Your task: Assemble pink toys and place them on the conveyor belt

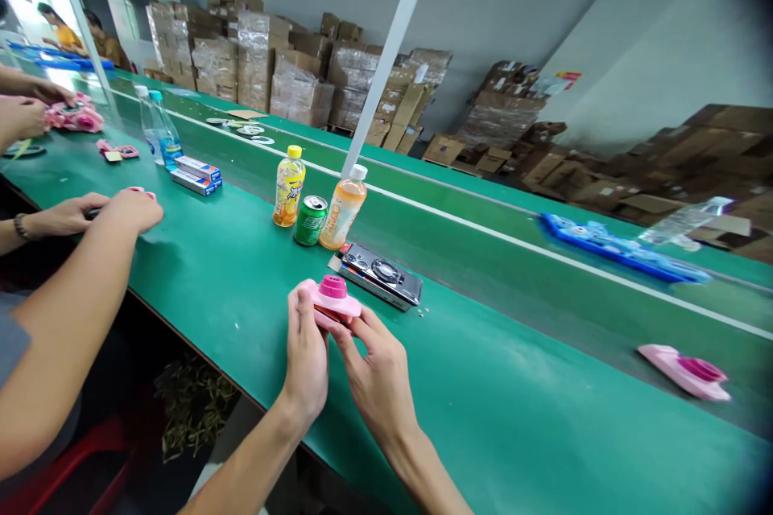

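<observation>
Between my two hands is a pink plastic toy camera casing (334,295) with a darker pink round lens part on top. Its near side shows a gap with something dark and orange inside, too small to make out. My left hand (307,342) wraps round the casing's left end. My right hand (378,362) pinches the right end, thumb and fingers at the gap. Just beyond my hands lies a long box with a camera picture (382,275). A similar pink casing (688,372) rests on the belt at the right.
A yellow-capped bottle (290,189), a green can (311,220) and an orange drink bottle (344,209) stand beyond the box. A co-worker's arms (78,322) reach in at the left. A white post (392,56) rises behind the bottles. A blue tray (622,249) sits far right.
</observation>
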The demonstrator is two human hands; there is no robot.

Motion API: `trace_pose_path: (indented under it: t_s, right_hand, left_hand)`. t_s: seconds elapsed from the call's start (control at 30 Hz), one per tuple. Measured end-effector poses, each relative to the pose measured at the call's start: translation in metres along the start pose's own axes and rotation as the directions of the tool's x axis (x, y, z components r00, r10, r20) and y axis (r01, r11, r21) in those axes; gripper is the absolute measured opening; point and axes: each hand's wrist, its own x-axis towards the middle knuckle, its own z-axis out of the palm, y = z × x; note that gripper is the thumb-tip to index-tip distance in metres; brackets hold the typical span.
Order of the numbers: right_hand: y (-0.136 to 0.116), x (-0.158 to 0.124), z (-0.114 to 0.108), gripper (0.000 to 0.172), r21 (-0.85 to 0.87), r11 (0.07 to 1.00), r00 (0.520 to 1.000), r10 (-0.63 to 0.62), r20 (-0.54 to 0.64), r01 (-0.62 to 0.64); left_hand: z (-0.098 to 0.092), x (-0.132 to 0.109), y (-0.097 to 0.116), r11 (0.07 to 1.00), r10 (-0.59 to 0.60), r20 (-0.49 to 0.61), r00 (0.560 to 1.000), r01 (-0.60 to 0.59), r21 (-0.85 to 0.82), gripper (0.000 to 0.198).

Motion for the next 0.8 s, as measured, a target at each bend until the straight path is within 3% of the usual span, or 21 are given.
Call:
trace_pose_path:
  t_s: [0.2,0.43,0.57,0.7,0.8]
  right_hand:
    - [0.015,-0.003,-0.008,0.030,-0.002,1.000,1.000,-0.018,0.007,0.018]
    - [0.023,-0.006,-0.016,0.025,-0.018,0.999,0.996,-0.036,-0.082,0.034]
    - [0.019,-0.017,-0.029,0.021,-0.014,0.998,0.997,-0.057,-0.059,0.056]
    - [0.021,-0.028,-0.047,0.016,0.007,0.992,0.991,-0.126,-0.043,0.126]
    - [0.022,-0.026,-0.054,0.023,0.104,0.995,0.998,0.017,-0.064,-0.010]
  left_hand:
    - [-0.003,0.000,-0.009,0.996,0.069,0.153,0.986,-0.076,0.037,0.071]
    - [0.007,0.000,-0.004,0.996,0.007,0.192,0.981,0.010,-0.088,0.071]
    - [0.004,-0.005,0.005,0.994,-0.048,0.244,0.968,0.071,-0.087,0.074]
    - [-0.003,-0.005,0.013,0.991,-0.063,0.223,0.973,0.087,-0.099,0.068]
    - [-0.006,-0.005,0.014,0.988,-0.089,0.249,0.964,0.117,-0.100,0.063]
